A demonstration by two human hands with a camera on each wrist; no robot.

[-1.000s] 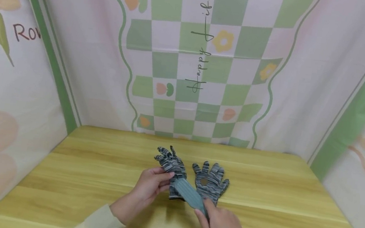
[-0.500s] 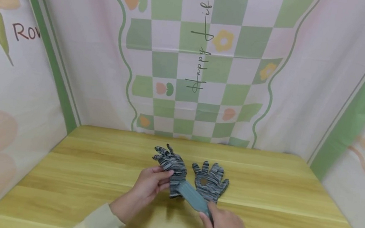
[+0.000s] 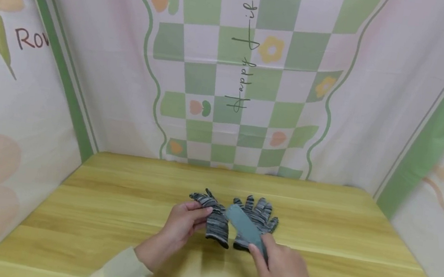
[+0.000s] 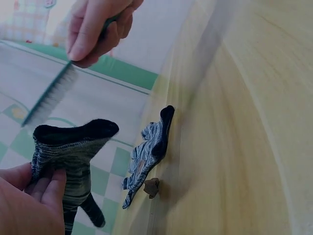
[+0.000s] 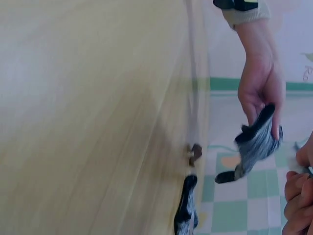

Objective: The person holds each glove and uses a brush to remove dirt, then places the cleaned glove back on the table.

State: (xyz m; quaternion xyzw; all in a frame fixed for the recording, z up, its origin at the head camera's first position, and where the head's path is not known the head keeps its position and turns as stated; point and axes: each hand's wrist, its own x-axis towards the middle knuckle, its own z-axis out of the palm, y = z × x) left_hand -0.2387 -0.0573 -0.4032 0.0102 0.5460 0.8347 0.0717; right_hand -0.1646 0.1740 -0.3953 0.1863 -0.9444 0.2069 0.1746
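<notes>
In the head view my left hand [image 3: 181,227] pinches a grey-and-black knit glove [image 3: 218,227] between thumb and fingers, holding it above the table. The dark-edged cuff of this glove faces toward me. My right hand [image 3: 286,273] grips the handle of a blue-green brush [image 3: 247,227]. White bristles [image 4: 53,95] show on the brush's underside in the left wrist view, a little apart from the held glove. A second matching glove [image 3: 265,218] lies flat on the table, partly covered by the brush from the head camera.
A small brown lump [image 4: 151,187] sits on the wooden table [image 3: 119,200] by the lying glove in the left wrist view. Printed fabric curtains [image 3: 231,73] enclose the back and both sides of the table.
My right hand has moved the brush off the held glove's cuff, to the right and upward. The held glove has tilted, its fingers dropping lower. The second glove has stayed put.
</notes>
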